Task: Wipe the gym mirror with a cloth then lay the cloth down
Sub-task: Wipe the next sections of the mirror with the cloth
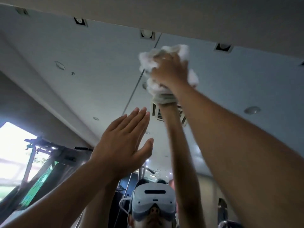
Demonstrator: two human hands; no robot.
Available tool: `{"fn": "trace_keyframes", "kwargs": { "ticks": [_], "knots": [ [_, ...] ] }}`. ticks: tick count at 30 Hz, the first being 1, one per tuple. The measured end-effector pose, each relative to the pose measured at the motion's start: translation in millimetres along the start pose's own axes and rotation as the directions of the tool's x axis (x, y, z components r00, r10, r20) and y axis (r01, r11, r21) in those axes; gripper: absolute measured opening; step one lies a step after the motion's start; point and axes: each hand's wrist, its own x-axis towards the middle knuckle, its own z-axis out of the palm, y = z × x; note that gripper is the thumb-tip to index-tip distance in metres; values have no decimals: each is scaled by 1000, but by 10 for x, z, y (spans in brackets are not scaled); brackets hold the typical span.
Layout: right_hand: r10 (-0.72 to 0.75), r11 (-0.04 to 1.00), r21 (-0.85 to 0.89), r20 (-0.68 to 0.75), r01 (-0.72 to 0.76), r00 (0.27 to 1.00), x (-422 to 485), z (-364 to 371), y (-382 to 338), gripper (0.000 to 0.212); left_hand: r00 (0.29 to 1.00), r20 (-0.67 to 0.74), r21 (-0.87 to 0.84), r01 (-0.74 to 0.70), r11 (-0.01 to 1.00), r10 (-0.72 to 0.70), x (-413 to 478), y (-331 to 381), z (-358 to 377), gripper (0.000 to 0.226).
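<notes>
Both arms reach up and forward, high over the head. The right hand [170,72] is the higher one, its back to the camera and its fingers curled round a bunched white cloth [152,63], which it presses against the mirror [82,71] near the top edge. The cloth bulges out above, left and right of the knuckles, and a greyer fold hangs below the wrist. The reflected arm [177,145] rises to meet the real one at the cloth, so the cloth lies on the glass.

The left hand [122,143] is lower and to the left, holding nothing. Its fingers are straight and close together, the thumb spread to the side, and the palm faces the glass. Whether the palm touches the mirror cannot be told.

The mirror fills most of the view. A thin vertical seam [139,79] runs down it just left of the cloth. Its top meets a plain beige soffit [197,17]. The glass reflects a pale ceiling with recessed lights [147,34] and a vent [164,115] behind the right wrist. At the bottom the reflection shows the person wearing a white headset [153,204]. At lower left a bright window [11,153] is reflected, with a dark gym machine [49,152] in front of it.
</notes>
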Motion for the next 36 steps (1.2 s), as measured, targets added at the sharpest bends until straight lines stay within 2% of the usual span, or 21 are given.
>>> {"fn": "trace_keyframes", "kwargs": {
  "ticks": [2, 4, 6, 8, 10, 12, 14, 16, 19, 21, 23, 24, 25, 27, 28, 30, 31, 32, 33, 34, 36],
  "knots": [
    [-212, 977, 45, 36, 211, 977, -263, 68, -381, 46, 1000, -20, 1, 0, 1000, 0, 3, 0, -6, 70],
    [-438, 899, 36, 96, 436, 894, -531, 14, -488, 43, 999, -33, 11, 1, 1000, 0, 14, 9, -18, 68],
    [-533, 846, 148, 179, 513, 827, -580, -179, -203, 42, 999, -47, 14, -9, 1000, 9, 11, 24, -22, 65],
    [-481, 876, 154, 201, 457, 854, -490, -341, 303, 46, 999, -46, 4, -9, 1000, 9, -6, 25, -6, 65],
    [-287, 958, 67, 162, 280, 944, -366, -415, 755, 48, 999, -53, 2, -7, 1000, 7, 0, 9, 16, 66],
    [-58, 998, -2, 42, 58, 997, -293, -325, 861, 46, 998, -59, -9, -4, 1000, 3, 2, 4, 30, 66],
    [43, 997, -53, -69, -47, 997, -259, -158, 645, 47, 998, -68, -15, 3, 1000, -5, -44, 6, 49, 66],
    [25, 998, -54, -87, -29, 996, -310, -69, 325, 47, 997, -68, 1, 29, 1000, -29, -187, 21, 79, 66],
    [-155, 988, 2, 23, 155, 988, -597, -69, -44, 45, 995, -63, 47, 82, 996, -79, -445, 81, 63, 66],
    [-342, 940, 22, 131, 342, 931, -960, -81, -134, 47, 991, -61, 70, 120, 990, -116, -548, 129, 38, 66],
    [-523, 850, 50, 195, 524, 830, -1311, -144, -29, 61, 988, -46, 74, 149, 986, -146, -628, 170, 28, 67],
    [-571, 820, 89, 203, 565, 796, -1373, -206, 100, 66, 988, -36, 76, 154, 985, -152, -674, 190, 27, 67],
    [-585, 811, 125, 208, 572, 784, -1331, -273, 254, 67, 988, -27, 80, 157, 984, -155, -723, 206, 31, 67],
    [-520, 854, 143, 192, 500, 832, -1062, -369, 554, 61, 988, -20, 88, 153, 984, -152, -835, 210, 41, 67],
    [-435, 900, 121, 161, 420, 886, -923, -369, 637, 56, 989, -24, 84, 148, 985, -146, -882, 208, 43, 67],
    [-164, 986, 54, 54, 161, 985, -774, -249, 554, 47, 990, -36, 72, 137, 988, -135, -936, 212, 40, 66],
    [-38, 999, 14, -9, 38, 999, -763, -146, 400, 44, 990, -44, 61, 138, 989, -135, -948, 221, 38, 65],
    [20, 1000, -9, -66, -20, 998, -775, -57, 204, 43, 989, -55, 53, 142, 988, -139, -948, 226, 28, 65],
    [-2, 1000, -22, -84, 0, 996, -837, -15, -5, 41, 987, -62, 49, 150, 987, -147, -945, 229, 13, 64],
    [-81, 997, -19, -65, 80, 995, -931, 6, -195, 41, 986, -61, 51, 155, 987, -152, -941, 230, -6, 64],
    [-317, 948, 4, 25, 317, 948, -1177, 11, -413, 41, 984, -47, 81, 174, 981, -171, -943, 249, -53, 63]
  ]
}}
